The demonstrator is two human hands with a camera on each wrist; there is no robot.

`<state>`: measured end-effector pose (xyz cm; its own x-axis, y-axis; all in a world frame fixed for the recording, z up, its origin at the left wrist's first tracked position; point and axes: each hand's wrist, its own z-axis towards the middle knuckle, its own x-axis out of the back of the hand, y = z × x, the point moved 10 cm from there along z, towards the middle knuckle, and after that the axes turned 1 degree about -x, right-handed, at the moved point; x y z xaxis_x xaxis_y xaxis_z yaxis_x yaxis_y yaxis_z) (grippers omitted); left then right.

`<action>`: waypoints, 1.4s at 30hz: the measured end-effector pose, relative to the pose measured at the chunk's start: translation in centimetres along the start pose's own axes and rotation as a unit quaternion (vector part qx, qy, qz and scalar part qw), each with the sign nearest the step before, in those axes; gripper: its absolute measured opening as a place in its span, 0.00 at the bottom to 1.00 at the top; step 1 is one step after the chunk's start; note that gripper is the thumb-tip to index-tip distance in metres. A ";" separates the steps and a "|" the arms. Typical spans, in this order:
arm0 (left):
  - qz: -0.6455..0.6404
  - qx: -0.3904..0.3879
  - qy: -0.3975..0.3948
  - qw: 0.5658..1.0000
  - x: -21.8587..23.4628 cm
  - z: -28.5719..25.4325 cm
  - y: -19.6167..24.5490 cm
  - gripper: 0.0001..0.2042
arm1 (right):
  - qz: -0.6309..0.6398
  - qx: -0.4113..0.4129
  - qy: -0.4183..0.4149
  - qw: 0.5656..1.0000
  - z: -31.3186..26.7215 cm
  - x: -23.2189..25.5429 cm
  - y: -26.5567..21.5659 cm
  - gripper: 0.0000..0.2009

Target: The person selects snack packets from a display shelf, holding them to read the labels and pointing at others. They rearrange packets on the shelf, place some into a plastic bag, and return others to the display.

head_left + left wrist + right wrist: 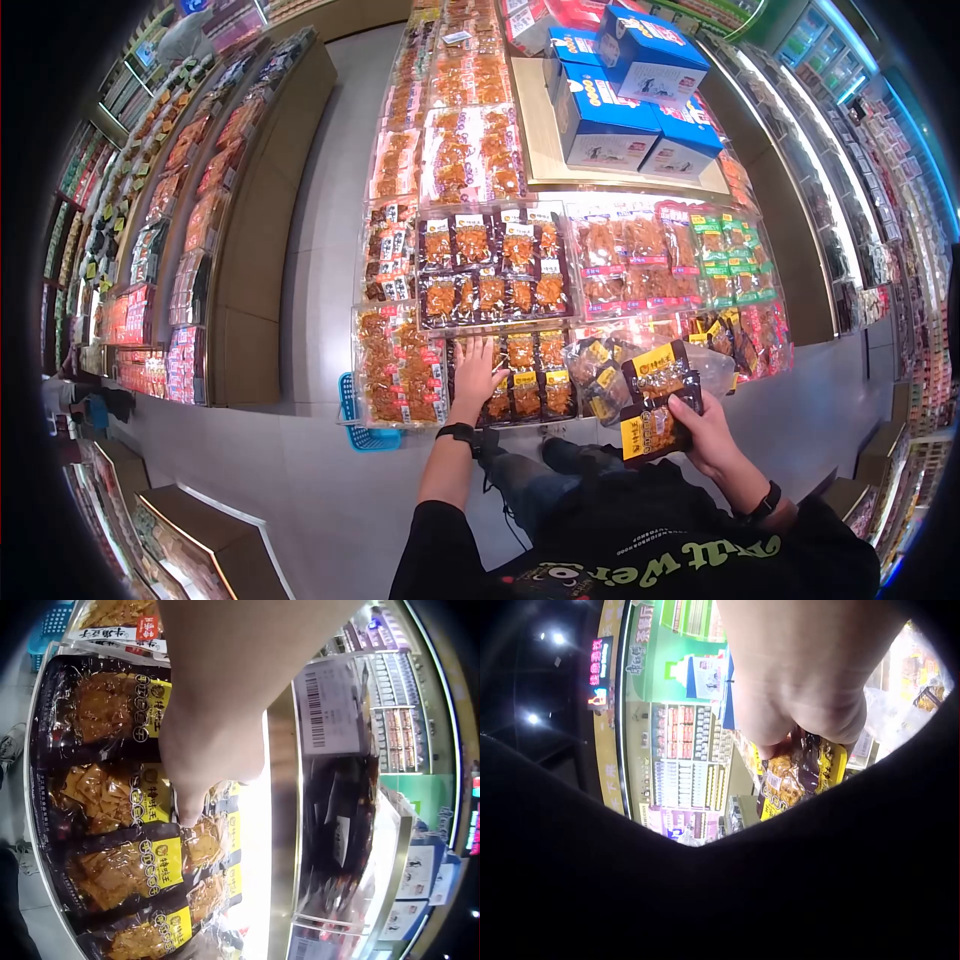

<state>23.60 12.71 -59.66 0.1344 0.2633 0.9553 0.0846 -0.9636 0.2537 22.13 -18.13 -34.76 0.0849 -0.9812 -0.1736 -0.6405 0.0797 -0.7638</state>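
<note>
Front tray (512, 424), landmark: dark packets (522, 350) lie in rows, yellow labels (557, 379) aligned, presumably for quick reading and close packing. Left hand (475, 372), over the front tray's left part: fingers extended, nothing seen in its grasp, resting on the packets as if to steady them. Right hand (708, 437), right of the front tray: thumb curls over the held packets (650, 432), apparently two, fanned; the overlap likely lets one pinch secure both. Blue basket (372, 438), left of the front tray and below it, perhaps to spare standing room. Blue boxes (608, 120), beyond the front tray, stacked on a board (540, 145), probably for visibility
</note>
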 end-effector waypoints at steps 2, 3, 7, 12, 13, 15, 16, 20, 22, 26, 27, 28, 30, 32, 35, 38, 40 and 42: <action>-0.019 -0.006 0.013 1.000 0.7 -0.2 -0.2 0.35 | 0.004 0.004 -0.005 1.000 0.0 -0.2 -0.1 0.12; -0.047 0.002 0.028 0.998 1.2 -0.3 -0.5 0.33 | 0.010 0.007 -0.011 1.000 0.0 -0.4 -0.3 0.11; -0.151 0.032 0.084 0.984 4.7 -1.9 0.1 0.23 | 0.021 0.015 -0.037 0.999 0.3 -0.8 -0.7 0.11; -0.477 0.111 0.036 0.871 7.8 -5.9 2.3 0.21 | 0.018 0.029 -0.078 0.996 0.8 -2.1 -1.6 0.12; -0.492 0.104 0.030 0.864 9.9 -6.5 3.9 0.21 | 0.018 0.036 -0.095 0.995 0.6 -2.9 -2.3 0.12; -0.660 0.118 0.016 0.742 14.7 -8.0 8.4 0.21 | 0.011 0.049 -0.121 0.991 0.4 -4.2 -2.9 0.13; -0.799 0.126 0.001 0.587 16.4 -8.7 11.0 0.21 | 0.003 0.029 -0.152 0.988 0.8 -4.5 -2.2 0.14; -0.880 0.066 -0.028 0.470 21.9 -10.4 17.2 0.18 | -0.053 0.009 -0.241 0.969 -0.3 -7.1 -1.7 0.15; -0.748 0.060 0.027 0.660 22.7 -10.6 17.2 0.14 | -0.082 0.013 -0.270 0.959 -1.0 -8.0 -1.6 0.16; -0.746 0.105 0.064 0.654 24.2 -11.6 16.7 0.12 | -0.096 0.027 -0.306 0.947 -2.5 -9.2 -1.9 0.18; -0.750 0.103 0.074 0.650 23.7 -11.7 16.2 0.12 | -0.092 0.050 -0.306 0.946 -2.7 -9.2 -2.3 0.18; -0.749 0.105 0.080 0.649 24.0 -11.8 16.3 0.12 | -0.087 0.073 -0.306 0.945 -2.9 -9.3 -2.7 0.18; -0.799 0.095 0.147 0.575 25.3 -12.0 15.6 0.12 | -0.064 0.097 -0.289 0.950 -2.9 -9.5 -3.4 0.17; -0.821 0.094 0.183 0.533 26.2 -12.0 14.9 0.13 | -0.041 0.117 -0.273 0.954 -2.7 -9.2 -4.1 0.17; -0.968 -0.027 0.111 0.222 26.8 -12.5 14.6 0.09 | -0.045 0.125 -0.243 0.961 -2.1 -8.3 -4.6 0.13; -0.983 -0.154 -0.006 0.102 28.3 -13.6 16.2 0.14 | -0.010 0.122 -0.258 0.958 -1.8 -8.2 -4.6 0.13; -0.978 -0.165 -0.009 0.127 29.4 -14.2 16.8 0.15 | 0.017 0.088 -0.268 0.959 -1.5 -7.9 -4.1 0.12; -0.972 -0.175 -0.021 0.152 29.7 -14.3 17.4 0.16 | 0.039 0.078 -0.273 0.958 -1.7 -8.1 -4.2 0.13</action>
<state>14.90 3.09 -24.67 0.1987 0.0589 -0.9783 -0.0524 0.9974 0.0494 22.82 -10.79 -29.04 0.4551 -0.7359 -0.5013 -0.5428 0.2171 -0.8114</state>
